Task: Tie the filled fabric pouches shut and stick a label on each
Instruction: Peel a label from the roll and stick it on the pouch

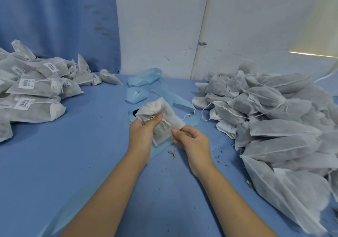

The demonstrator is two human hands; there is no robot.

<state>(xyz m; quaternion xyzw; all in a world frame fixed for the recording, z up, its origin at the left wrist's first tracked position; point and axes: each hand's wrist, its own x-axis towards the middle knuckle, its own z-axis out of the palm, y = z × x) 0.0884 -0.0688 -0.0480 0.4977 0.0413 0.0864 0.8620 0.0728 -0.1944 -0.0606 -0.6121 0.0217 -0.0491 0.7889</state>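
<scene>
A white fabric pouch filled with dark material is held above the middle of the blue table. Its neck is gathered and its drawstring crosses the front. My left hand grips the pouch at the neck, thumb on the string. My right hand pinches the pouch's lower right edge. A blue label roll lies right behind the pouch, mostly hidden, with its liner ribbon curling toward the wall.
A heap of pouches with barcode labels fills the left side. A larger heap of unlabelled pouches covers the right. Bits of dried herb are scattered on the blue tablecloth. A white wall and a blue curtain stand behind.
</scene>
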